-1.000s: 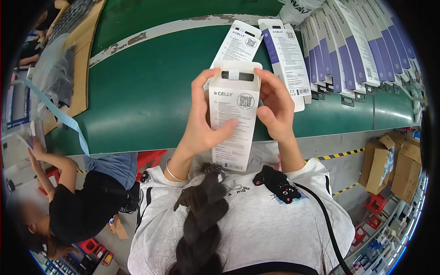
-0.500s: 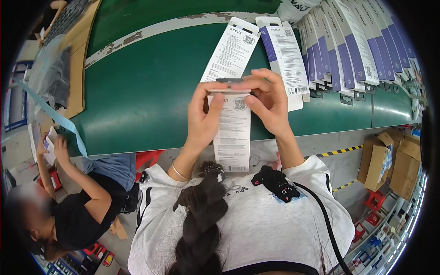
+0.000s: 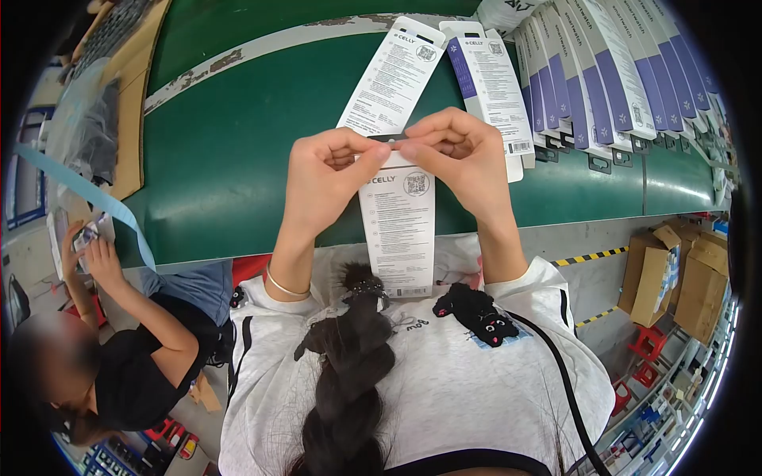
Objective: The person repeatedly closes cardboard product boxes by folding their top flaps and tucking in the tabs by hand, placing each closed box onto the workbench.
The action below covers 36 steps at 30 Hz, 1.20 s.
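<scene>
Your left hand point(image 3: 321, 174) and right hand point(image 3: 468, 159) are both clamped on the upper end of the CELLY box point(image 3: 401, 238), thumbs on the side facing you, index fingers beyond, the thumb tips almost meeting at the middle of its white top flap point(image 3: 397, 159). A dark strip point(image 3: 388, 137) shows just past them; how it joins the flap is hidden by your fingers.

From your hands the box runs back toward you: its long axis points from your fingertips to your chest, with the lower end by your shirt point(image 3: 508, 397). Neither hand is nearer; they grip evenly, one from each side of that axis. The printed face is turned up to you, and the edge of the green table point(image 3: 238, 174) passes behind the box.

Beyond the box lie two loose boxes, one slightly left point(image 3: 393, 75) and one to the right point(image 3: 494, 87); farther right of it stands a row of smartwatch boxes point(image 3: 607, 87).

Half a second ago, your thumbs were set apart, lower on the box's face, one covering the start of the logo. Now they have drawn inward and up to the flap, leaving most of the logo in sight.
</scene>
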Tool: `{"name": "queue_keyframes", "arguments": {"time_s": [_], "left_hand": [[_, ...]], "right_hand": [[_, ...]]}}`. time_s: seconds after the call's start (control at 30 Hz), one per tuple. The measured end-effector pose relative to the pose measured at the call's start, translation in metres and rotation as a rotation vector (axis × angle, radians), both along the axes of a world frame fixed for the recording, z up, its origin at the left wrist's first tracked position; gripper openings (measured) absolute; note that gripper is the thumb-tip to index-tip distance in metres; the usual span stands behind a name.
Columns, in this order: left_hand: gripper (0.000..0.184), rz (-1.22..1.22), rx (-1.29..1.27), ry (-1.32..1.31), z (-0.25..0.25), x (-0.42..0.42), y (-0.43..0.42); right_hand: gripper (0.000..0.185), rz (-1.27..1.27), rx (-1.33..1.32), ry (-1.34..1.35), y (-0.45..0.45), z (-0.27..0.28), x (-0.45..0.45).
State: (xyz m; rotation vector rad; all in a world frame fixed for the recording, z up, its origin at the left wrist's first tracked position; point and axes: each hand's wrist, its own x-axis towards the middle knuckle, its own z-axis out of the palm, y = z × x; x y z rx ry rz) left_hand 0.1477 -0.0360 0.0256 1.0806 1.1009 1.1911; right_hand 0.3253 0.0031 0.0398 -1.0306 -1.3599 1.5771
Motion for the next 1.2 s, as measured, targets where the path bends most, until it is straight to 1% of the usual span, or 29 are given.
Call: {"name": "queue_keyframes", "arguments": {"time_s": [0.03, 0.1, 0.17, 0.23, 0.27, 0.3, 0.37, 0.4, 0.47, 0.53, 0.57, 0.6, 0.67, 0.7, 0.73, 0.77, 0.8, 0.83, 0.87, 0.9, 0.97, 1.07, 1.13, 1.2], "left_hand": [[0.008, -0.002, -0.022, -0.011, 0.001, -0.001, 0.0], [0.007, -0.008, -0.036, -0.022, 0.001, -0.001, 0.002], [0.009, -0.011, 0.038, -0.053, -0.007, -0.001, -0.003], [0.01, 0.003, 0.116, 0.059, -0.012, 0.0, -0.012], [0.015, -0.008, 0.129, 0.093, -0.008, 0.002, -0.017], [0.015, -0.008, 0.128, 0.094, -0.008, 0.002, -0.02], [0.02, 0.021, 0.089, 0.0, -0.014, 0.001, -0.027], [0.02, 0.023, 0.086, 0.0, -0.019, -0.001, -0.029], [0.021, 0.007, 0.161, 0.021, -0.03, -0.003, -0.031], [0.02, 0.016, 0.164, 0.011, -0.03, 0.0, -0.031], [0.02, 0.022, 0.172, 0.002, -0.029, 0.001, -0.03], [0.019, 0.03, 0.143, -0.025, -0.031, 0.002, -0.03], [0.019, 0.037, 0.111, -0.056, -0.027, 0.008, -0.027], [0.02, 0.027, 0.049, 0.031, -0.027, 0.006, -0.028], [0.021, 0.021, 0.047, 0.184, -0.035, 0.002, -0.029], [0.023, 0.075, 0.124, 0.066, -0.03, 0.01, -0.027], [0.026, 0.035, 0.12, 0.172, -0.036, 0.004, -0.025], [0.03, 0.019, 0.071, 0.188, -0.031, 0.004, -0.023], [0.034, 0.004, 0.149, 0.176, -0.031, 0.005, -0.018], [0.034, -0.039, 0.077, 0.109, -0.033, 0.003, -0.018], [0.032, -0.099, 0.099, 0.029, -0.024, 0.005, -0.013], [0.029, -0.153, 0.039, 0.007, -0.017, 0.005, -0.008], [0.03, -0.166, 0.002, 0.037, -0.016, 0.003, -0.003], [0.033, -0.06, 0.109, 0.077, -0.016, -0.002, 0.008]], "right_hand": [[0.015, -0.005, 0.018, -0.074, 0.0, 0.003, -0.001], [0.014, -0.013, 0.066, -0.09, -0.001, 0.004, -0.003], [0.013, -0.019, 0.105, -0.105, -0.005, 0.001, -0.002], [0.013, 0.009, 0.254, -0.063, -0.008, -0.009, 0.002], [0.015, 0.047, 0.289, -0.095, -0.01, -0.013, 0.007], [0.015, 0.047, 0.288, -0.094, -0.012, -0.016, 0.007], [0.018, 0.087, 0.338, 0.017, -0.018, -0.018, 0.008], [0.023, 0.108, 0.351, 0.0, -0.02, -0.021, 0.009], [0.024, 0.119, 0.389, -0.012, -0.018, -0.026, 0.011], [0.025, 0.129, 0.439, -0.019, -0.016, -0.027, 0.013], [0.025, 0.143, 0.502, -0.077, -0.016, -0.027, 0.015], [0.025, 0.155, 0.568, -0.135, -0.015, -0.026, 0.016], [0.024, 0.122, 0.562, -0.144, -0.015, -0.027, 0.017], [0.024, 0.107, 0.561, -0.144, -0.014, -0.027, 0.017], [0.026, 0.113, 0.619, -0.123, -0.012, -0.032, 0.02], [0.029, 0.093, 0.578, -0.093, -0.015, -0.041, 0.022], [0.03, 0.082, 0.638, -0.081, -0.011, -0.045, 0.023], [0.029, 0.04, 0.596, -0.057, -0.011, -0.047, 0.022], [0.025, -0.028, 0.608, 0.009, -0.01, -0.047, 0.023], [0.019, -0.099, 0.565, 0.092, -0.01, -0.052, 0.024], [0.013, -0.188, 0.48, 0.211, -0.007, -0.05, 0.023], [0.009, -0.228, 0.483, 0.179, -0.007, -0.052, 0.025], [0.008, -0.257, 0.478, 0.186, -0.008, -0.055, 0.025], [0.007, -0.31, 0.459, 0.217, -0.01, -0.052, 0.024]]}}
